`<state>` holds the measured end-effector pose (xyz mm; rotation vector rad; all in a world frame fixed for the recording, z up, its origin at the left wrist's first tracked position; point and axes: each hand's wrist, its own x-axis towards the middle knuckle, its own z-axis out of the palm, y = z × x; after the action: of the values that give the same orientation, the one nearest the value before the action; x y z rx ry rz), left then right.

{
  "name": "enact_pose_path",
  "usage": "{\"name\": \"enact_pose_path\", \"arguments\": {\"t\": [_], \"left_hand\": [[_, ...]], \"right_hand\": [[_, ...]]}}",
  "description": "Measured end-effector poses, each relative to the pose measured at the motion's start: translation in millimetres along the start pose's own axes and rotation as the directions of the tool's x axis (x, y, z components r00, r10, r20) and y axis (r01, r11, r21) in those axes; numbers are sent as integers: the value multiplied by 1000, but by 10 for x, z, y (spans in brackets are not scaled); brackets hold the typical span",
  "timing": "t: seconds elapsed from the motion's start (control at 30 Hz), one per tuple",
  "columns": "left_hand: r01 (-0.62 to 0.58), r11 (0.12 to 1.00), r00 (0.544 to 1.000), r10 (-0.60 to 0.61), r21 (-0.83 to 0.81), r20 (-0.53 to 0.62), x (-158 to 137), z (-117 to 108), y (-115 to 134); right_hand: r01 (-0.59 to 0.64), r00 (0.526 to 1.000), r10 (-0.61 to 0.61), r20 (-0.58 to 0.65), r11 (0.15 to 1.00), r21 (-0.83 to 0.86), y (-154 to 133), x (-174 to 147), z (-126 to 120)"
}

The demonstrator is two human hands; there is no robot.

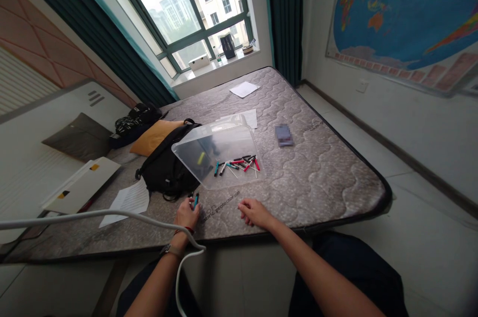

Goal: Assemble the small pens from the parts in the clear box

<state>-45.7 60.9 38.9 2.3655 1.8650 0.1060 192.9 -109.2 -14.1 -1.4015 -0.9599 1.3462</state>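
My left hand [187, 214] rests low over the mattress with its fingers closed on a teal marker [196, 201]; a dark piece beside the marker is too small to make out. To the right, my right hand [254, 213] is curled at the mattress's front, and whatever is inside its fingers, if anything, is hidden. Just beyond both hands lies a clear plastic box [209, 181], tilted so its opening faces me. Several markers [239, 163] in red, black, white and teal lie loosely in it, with thin white sticks among them.
A black backpack [164, 167] touches the box's left side. Papers [130, 202] lie on the mattress [317, 177], and a blurred phone-like object [284, 135] sits to the right. A white cable [149, 220] crosses in front of my left wrist. Farther left are a white case [84, 185] and a grey cushion [80, 136].
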Motion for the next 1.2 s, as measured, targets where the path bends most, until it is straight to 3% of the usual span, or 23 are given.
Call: {"name": "enact_pose_path", "arguments": {"t": [0.27, 0.4, 0.5, 0.6, 0.7, 0.8, 1.03, 1.2], "left_hand": [[7, 999, 986, -14, 43, 168, 170, 69, 14], [-157, 985, 977, 166, -75, 135, 12, 145, 243], [-386, 855, 905, 424, -346, 37, -247, 213, 543], [-573, 685, 769, 639, -449, -6, -491, 287, 849], [-635, 637, 721, 692, -437, -41, -607, 347, 1043], [-670, 624, 696, 716, -403, -48, -605, 361, 1097], [-697, 656, 689, 725, -290, -14, -576, 230, 1076], [-661, 719, 726, 685, -216, 61, -655, 141, 1103]], "right_hand": [[2, 1000, -2, -12, 1000, -2, 11, 14, 9], [-7, 1000, 7, -21, 1000, -6, 14, 18, 9], [-29, 997, 26, -76, 999, -44, 3, 20, 17], [-22, 977, 14, -213, 999, -37, -13, 21, 7], [-20, 949, 9, -315, 999, -32, -30, 23, -46], [-35, 940, 14, -341, 998, -54, -50, 29, -114], [-44, 967, 23, -252, 996, -79, -62, 53, -108], [34, 984, -57, -169, 991, -133, -70, 20, -90]]}}
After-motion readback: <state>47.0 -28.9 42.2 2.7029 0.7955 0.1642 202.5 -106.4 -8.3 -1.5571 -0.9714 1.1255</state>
